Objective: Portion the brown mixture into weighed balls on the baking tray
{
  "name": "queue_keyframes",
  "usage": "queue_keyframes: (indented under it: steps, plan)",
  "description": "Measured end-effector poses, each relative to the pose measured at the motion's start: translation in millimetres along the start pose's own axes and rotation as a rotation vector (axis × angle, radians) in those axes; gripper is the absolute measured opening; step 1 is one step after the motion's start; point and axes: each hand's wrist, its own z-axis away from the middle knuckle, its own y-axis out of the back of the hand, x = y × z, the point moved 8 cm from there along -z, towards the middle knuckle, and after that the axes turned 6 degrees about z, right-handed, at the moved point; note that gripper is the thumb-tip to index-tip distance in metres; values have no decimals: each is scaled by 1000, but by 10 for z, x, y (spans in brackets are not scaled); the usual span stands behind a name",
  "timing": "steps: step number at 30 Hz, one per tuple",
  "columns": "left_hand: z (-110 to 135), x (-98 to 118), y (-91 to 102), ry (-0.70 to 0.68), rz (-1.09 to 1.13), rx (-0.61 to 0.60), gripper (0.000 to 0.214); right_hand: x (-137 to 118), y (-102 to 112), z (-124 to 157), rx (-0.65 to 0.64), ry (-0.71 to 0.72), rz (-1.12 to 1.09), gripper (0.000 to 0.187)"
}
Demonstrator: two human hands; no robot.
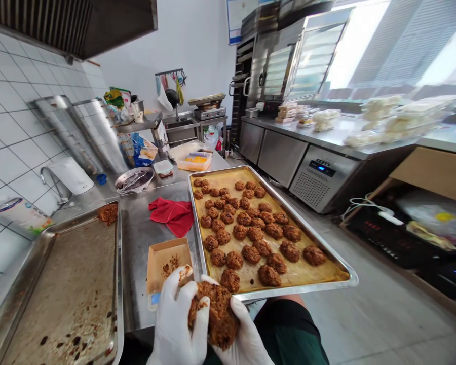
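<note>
Both of my hands wear white gloves and grip one large lump of brown, crumbly dough-like mixture (pixel 218 314). My left hand (pixel 178 319) wraps its fingers over the lump's left side, with brown smears on the fingertips. My right hand (pixel 247 334) supports it from below and the right, its thumb along the edge. Just beyond the hands sits a small cardboard box (pixel 163 253) with crumbs in it. To the right, a lined baking tray (pixel 327 274) carries many rounded lumps of the same mixture (pixel 251 254).
On the left lies a large metal tray (pixel 72 268) with scraps and a small heap of mixture (pixel 108 214) in its far corner. A red cloth (pixel 173 215) rests between the trays. Behind are a covered bowl (pixel 135 180) and a plastic tub (pixel 193 161). The baking tray's right side overhangs the floor.
</note>
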Motion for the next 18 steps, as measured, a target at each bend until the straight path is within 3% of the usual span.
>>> queue_keyframes:
  steps: [4,7,14,18]
  plan:
    - [80,-215,8,163,55,-124,34,-126,-68,28,41,121,124,47]
    - [69,-261,-21,227,49,-150,36,-143,-147,46,68,166,228,57]
    - [7,-97,-67,108,-24,-17,9,14,-75,83,93,71,233,60]
    - [22,-134,-72,89,40,-49,11,76,-34,85,80,45,164,52]
